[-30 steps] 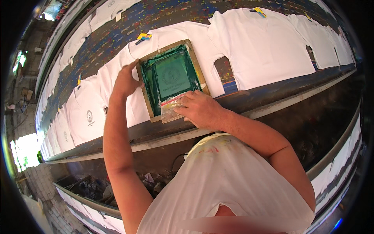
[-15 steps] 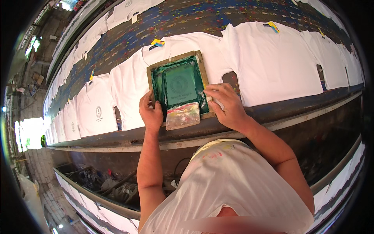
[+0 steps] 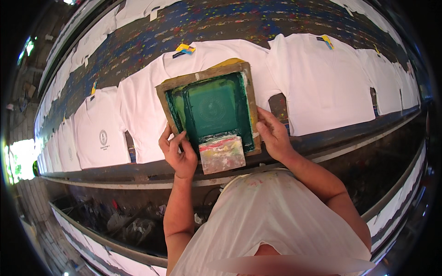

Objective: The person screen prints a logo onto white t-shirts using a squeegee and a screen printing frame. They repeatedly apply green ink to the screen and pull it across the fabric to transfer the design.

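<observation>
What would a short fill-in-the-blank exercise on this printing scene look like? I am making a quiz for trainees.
1. The wooden screen frame has a mesh coloured ____.
2. The frame lies on a T-shirt coloured ____.
3. The left hand and the right hand grip the frame at its ____ corners.
4. The paint-smeared squeegee rests at the frame's ____ edge.

Missing words: green; white; near; near
</observation>
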A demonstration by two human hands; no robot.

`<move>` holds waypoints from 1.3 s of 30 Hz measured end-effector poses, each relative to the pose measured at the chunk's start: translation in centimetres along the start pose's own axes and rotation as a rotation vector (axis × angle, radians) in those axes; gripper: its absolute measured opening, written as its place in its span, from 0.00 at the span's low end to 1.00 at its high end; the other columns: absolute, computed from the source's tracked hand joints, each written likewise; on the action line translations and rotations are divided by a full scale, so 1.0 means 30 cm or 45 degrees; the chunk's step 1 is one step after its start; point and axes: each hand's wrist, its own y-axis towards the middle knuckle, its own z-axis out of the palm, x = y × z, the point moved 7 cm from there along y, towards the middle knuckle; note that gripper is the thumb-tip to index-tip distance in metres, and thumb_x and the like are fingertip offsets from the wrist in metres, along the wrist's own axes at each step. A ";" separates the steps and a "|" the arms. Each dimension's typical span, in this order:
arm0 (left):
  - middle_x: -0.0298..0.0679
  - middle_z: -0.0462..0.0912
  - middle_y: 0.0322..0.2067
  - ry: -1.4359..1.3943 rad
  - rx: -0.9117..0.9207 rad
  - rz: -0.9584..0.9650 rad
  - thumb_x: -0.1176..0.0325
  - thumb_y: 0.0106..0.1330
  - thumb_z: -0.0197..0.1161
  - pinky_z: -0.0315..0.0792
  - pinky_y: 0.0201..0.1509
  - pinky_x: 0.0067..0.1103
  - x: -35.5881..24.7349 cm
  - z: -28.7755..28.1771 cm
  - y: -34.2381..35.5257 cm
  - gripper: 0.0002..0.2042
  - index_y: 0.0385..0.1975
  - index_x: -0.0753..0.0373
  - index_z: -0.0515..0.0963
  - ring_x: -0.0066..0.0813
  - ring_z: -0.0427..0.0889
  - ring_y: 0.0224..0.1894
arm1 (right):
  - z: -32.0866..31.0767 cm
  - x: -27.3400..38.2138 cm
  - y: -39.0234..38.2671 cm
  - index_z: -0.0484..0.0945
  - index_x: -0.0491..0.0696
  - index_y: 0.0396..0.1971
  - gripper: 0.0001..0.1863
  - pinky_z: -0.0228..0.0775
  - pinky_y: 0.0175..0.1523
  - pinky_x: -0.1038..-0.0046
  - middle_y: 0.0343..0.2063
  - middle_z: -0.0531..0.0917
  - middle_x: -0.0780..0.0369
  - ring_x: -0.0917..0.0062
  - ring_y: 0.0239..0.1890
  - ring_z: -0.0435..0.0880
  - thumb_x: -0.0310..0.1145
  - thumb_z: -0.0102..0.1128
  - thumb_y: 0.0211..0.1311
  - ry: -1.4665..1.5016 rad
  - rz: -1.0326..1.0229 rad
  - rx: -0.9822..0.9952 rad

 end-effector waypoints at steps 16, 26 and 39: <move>0.53 0.73 0.78 -0.545 0.221 -0.335 0.84 0.77 0.70 0.79 0.75 0.34 -0.424 0.336 -0.017 0.16 0.62 0.68 0.86 0.44 0.80 0.75 | -0.520 0.056 -0.139 0.73 0.40 0.82 0.26 0.73 0.62 0.77 0.61 0.82 0.65 0.85 0.54 0.78 0.32 0.58 0.92 0.258 -0.135 -0.417; 0.57 0.75 0.77 -0.538 0.387 -0.237 0.88 0.67 0.68 0.68 0.84 0.39 -0.997 0.969 -0.187 0.20 0.57 0.65 0.90 0.51 0.76 0.79 | -1.360 -0.027 -0.395 0.79 0.38 0.77 0.24 0.75 0.70 0.76 0.68 0.87 0.60 0.82 0.64 0.83 0.31 0.62 0.90 0.303 -0.020 -0.692; 0.59 0.77 0.77 -0.672 0.343 -0.397 0.89 0.63 0.69 0.71 0.82 0.39 -1.273 1.382 -0.335 0.18 0.50 0.64 0.91 0.52 0.77 0.79 | -1.894 -0.081 -0.449 0.82 0.36 0.72 0.21 0.71 0.77 0.69 0.68 0.85 0.58 0.76 0.68 0.83 0.28 0.59 0.89 0.066 -0.059 -0.637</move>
